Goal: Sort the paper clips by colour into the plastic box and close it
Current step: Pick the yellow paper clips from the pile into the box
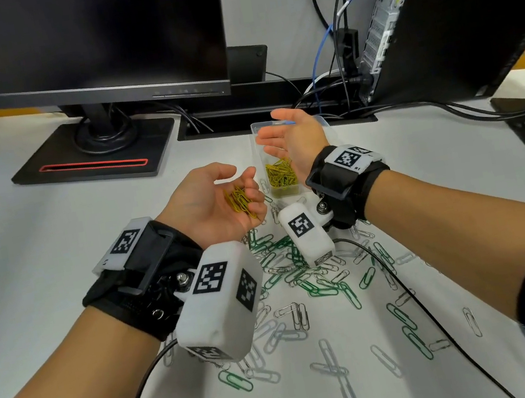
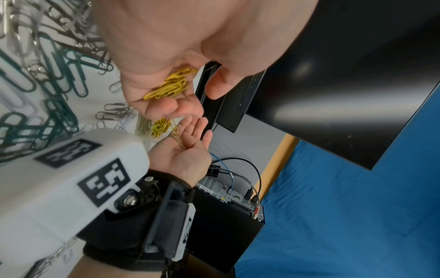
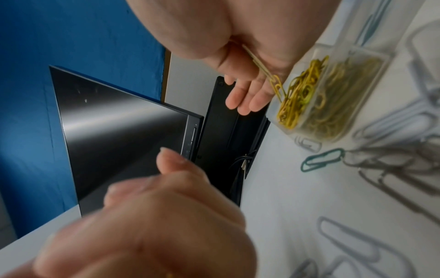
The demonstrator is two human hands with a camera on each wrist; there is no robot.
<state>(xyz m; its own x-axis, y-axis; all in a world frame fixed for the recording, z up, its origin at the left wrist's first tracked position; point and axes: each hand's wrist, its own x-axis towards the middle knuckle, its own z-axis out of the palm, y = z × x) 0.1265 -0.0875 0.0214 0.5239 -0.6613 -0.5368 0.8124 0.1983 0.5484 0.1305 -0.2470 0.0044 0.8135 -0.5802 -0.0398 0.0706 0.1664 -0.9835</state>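
I'm seeing left hand (image 1: pixel 216 203) turned palm up, fingers loosely cupping bunch of yellow clips (image 1: pixel 241 201) above desk (image 1: pixel 52 241). Right hand (image 1: pixel 293 140) hovering flat, fingers extended, over clear plastic box (image 1: pixel 279 175) (yellow clips already lying inside); one clip chain (image 3: pixel 266 72) dangling off its palm. Green and silver clips (image 1: pixel 303 282) lying scattered below both wrists.

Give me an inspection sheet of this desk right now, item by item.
Surface: white desk.
Job's things: clear plastic box open, yellow clips inside; green clips and silver clips loose on the desk.
Clutter: nothing seen.
Grippers: left hand cups yellow clips, palm up; right hand open over the box, a few yellow clips sliding off it.
Cables: black cable across the clips; more behind the box.
Surroundings: monitor, computer tower.
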